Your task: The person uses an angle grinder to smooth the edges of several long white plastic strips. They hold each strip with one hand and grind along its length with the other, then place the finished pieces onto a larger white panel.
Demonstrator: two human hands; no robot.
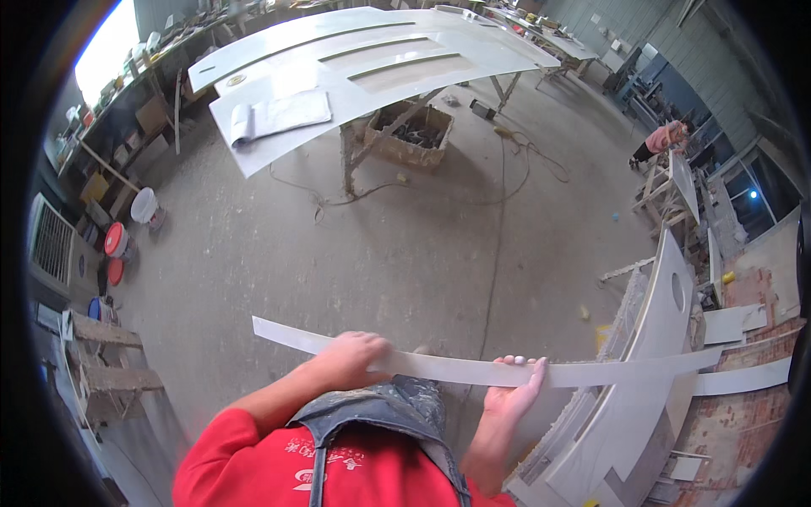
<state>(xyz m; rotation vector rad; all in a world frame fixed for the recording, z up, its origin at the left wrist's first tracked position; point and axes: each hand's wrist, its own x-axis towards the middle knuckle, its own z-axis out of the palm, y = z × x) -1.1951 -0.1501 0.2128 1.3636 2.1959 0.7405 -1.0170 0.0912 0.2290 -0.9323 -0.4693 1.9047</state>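
Near the chest: long thin white strip of board (pixel 473 365), held level across the body, running from near left to far right over the concrete floor (pixel 405 245).
Left hand (pixel 355 359): laid over the strip's top edge, fingers curled closed around it, gripping the strip.
Right hand (pixel 519 389): under the strip further right, palm up, fingers (pixel 538 365) hooked up over its far edge, gripping the strip.
Right end of strip: crosses above a stack of white curved panels (pixel 642 372) leaning at the near right; whether they touch cannot be told.
Far centre: large white door panel with long grooves (pixel 380 59) lying on a trestle tabletop, an open booklet (pixel 279 116) on its near left corner.
Under the tabletop: brown cardboard box (pixel 410 133) and loose cables (pixel 507 169) trailing on the floor.
Left side: white bucket (pixel 144 205), red lidded tub (pixel 116 241), wooden pallet pieces (pixel 106 363), cluttered wall bench.
Far right: another person in a pink top (pixel 663 139) bent over a stand, well apart.
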